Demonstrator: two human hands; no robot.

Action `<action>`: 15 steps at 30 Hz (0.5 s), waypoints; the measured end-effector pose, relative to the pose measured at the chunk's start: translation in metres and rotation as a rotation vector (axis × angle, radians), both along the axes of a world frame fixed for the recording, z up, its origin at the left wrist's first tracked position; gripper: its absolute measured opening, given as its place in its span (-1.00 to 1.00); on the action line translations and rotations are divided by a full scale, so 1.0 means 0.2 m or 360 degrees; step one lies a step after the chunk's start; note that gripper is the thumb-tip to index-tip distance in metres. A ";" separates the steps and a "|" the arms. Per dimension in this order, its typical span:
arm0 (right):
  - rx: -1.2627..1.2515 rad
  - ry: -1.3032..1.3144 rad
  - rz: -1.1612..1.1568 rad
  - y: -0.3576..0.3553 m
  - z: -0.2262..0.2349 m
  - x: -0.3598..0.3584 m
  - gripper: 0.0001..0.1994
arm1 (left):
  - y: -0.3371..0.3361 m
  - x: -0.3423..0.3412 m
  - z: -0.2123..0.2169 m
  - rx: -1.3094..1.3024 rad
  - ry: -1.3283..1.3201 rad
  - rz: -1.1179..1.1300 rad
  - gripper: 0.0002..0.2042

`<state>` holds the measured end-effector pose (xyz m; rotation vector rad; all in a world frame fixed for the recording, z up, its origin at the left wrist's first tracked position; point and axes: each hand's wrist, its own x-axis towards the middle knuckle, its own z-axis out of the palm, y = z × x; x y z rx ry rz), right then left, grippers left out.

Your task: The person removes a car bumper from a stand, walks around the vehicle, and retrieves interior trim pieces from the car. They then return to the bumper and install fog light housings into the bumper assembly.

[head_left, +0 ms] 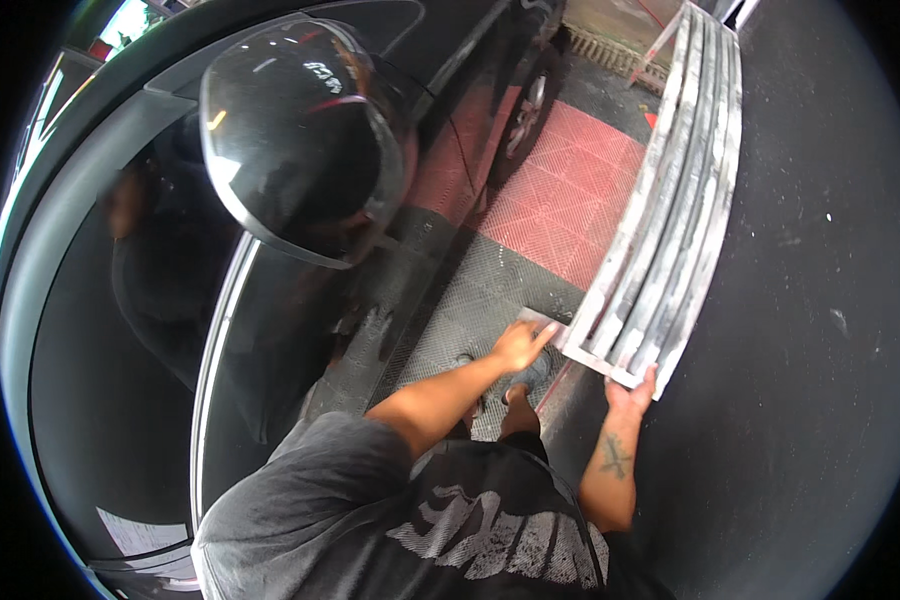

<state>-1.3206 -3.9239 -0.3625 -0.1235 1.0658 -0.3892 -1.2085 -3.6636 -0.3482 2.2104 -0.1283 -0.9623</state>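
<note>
A long slatted metal platform (660, 200), grey and blotched with white, stretches away from me between the black car and the dark wall. At its near end my left hand (522, 346) closes on a pale flat piece that juts from the left corner, perhaps a folded leg. My right hand (629, 392) grips the end rail near the right corner, thumb up along the edge and fingers hidden beneath. The platform appears raised off the floor here, though I cannot tell what bears its far end.
Close on my left stands the black car (80, 340), its side mirror (290, 140) jutting out and a wheel (530, 110) further off. Red floor tiles (570, 190) and grey floor tiles (500, 290) lie below. A dark wall (820, 250) runs along my right.
</note>
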 end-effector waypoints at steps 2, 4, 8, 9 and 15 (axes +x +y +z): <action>-0.0078 -0.0005 0.0052 -0.02 0.03 -0.03 -0.43 | 0.39 -0.20 -0.09 0.0106 0.0173 0.0103 -0.16; -0.0103 0.0013 0.0057 0.02 0.11 0.02 -0.40 | 0.79 -0.29 -0.05 0.0228 0.0437 0.0213 -0.17; -0.0249 0.0030 0.0105 -0.06 -0.07 -0.07 -0.38 | 1.19 -0.54 0.07 0.0510 0.0408 0.0312 -0.19; -0.0243 0.0055 0.0116 -0.04 -0.02 -0.05 -0.38 | 1.23 -0.61 0.14 0.0558 0.0403 0.0325 -0.20; -0.0503 0.0325 0.0258 -0.06 -0.23 -0.12 -0.32 | 1.43 -0.79 0.32 0.0370 0.0490 0.0438 -0.22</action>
